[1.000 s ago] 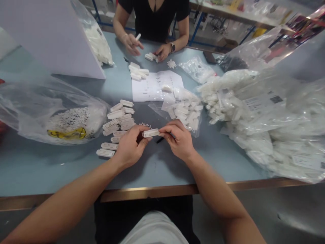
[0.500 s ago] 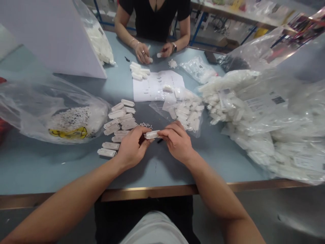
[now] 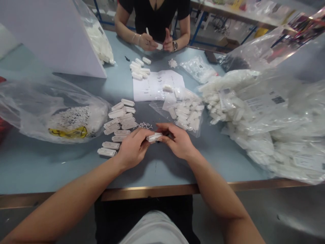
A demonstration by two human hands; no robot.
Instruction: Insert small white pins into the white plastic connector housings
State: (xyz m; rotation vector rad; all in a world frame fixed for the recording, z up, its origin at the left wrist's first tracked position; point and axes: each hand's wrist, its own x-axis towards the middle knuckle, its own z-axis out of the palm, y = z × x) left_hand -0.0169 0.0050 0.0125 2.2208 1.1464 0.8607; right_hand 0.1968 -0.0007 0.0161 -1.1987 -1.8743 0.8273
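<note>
A small oblong white plastic piece point(image 3: 154, 137) is held over the table between my two hands. My left hand point(image 3: 133, 147) pinches its left end between thumb and fingers. On its right end are the thumb and fingers of my right hand point(image 3: 177, 140). Beside my left hand lies a group of similar white plastic pieces point(image 3: 128, 122), several with rows of small marks. Tiny white bits point(image 3: 144, 125) are scattered just beyond my fingers. A clear bag of white pieces point(image 3: 188, 113) lies open past my right hand.
Large clear bags of white parts point(image 3: 266, 125) fill the right side. At left is a bag of tiny parts point(image 3: 73, 118), behind it a white panel point(image 3: 50, 37). A printed sheet point(image 3: 144, 88) lies mid-table. Opposite, a co-worker's hands point(image 3: 149, 43) hold a white piece.
The white piece in my hands has shifted slightly right and turned, and my right fingers have changed their grip. Across the table, the co-worker's hands have lifted back, and another white piece lies by their pile.
</note>
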